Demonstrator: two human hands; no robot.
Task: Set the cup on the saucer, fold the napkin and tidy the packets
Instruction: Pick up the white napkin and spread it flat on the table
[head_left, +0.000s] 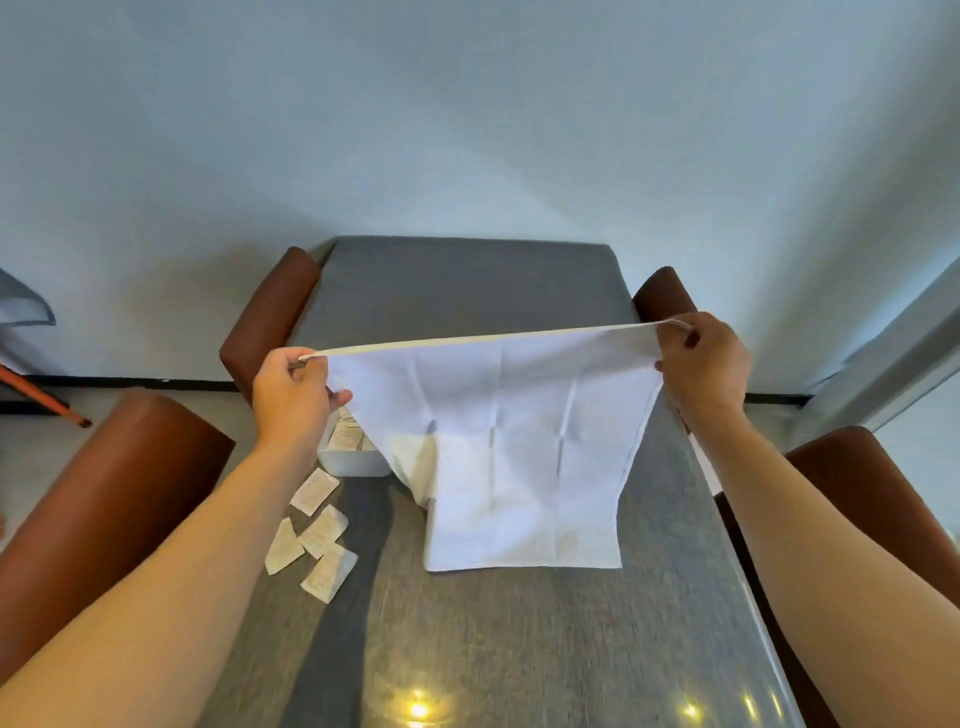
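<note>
A white cloth napkin (498, 447) hangs spread out above the grey table (519, 649). My left hand (293, 392) pinches its upper left corner and my right hand (701, 364) pinches its upper right corner, so the top edge is stretched taut. Its lower edge rests on the tabletop. Several pale packets (314, 540) lie scattered on the table at the left, below a white box (348, 460) that holds more packets. The napkin hides the table behind it; no cup or saucer shows.
Brown leather chairs stand around the table: one at near left (104, 509), one at near right (872, 493), and two brown armrests (270, 317) flank a grey seat (467, 286) at the far end. A pale wall rises behind.
</note>
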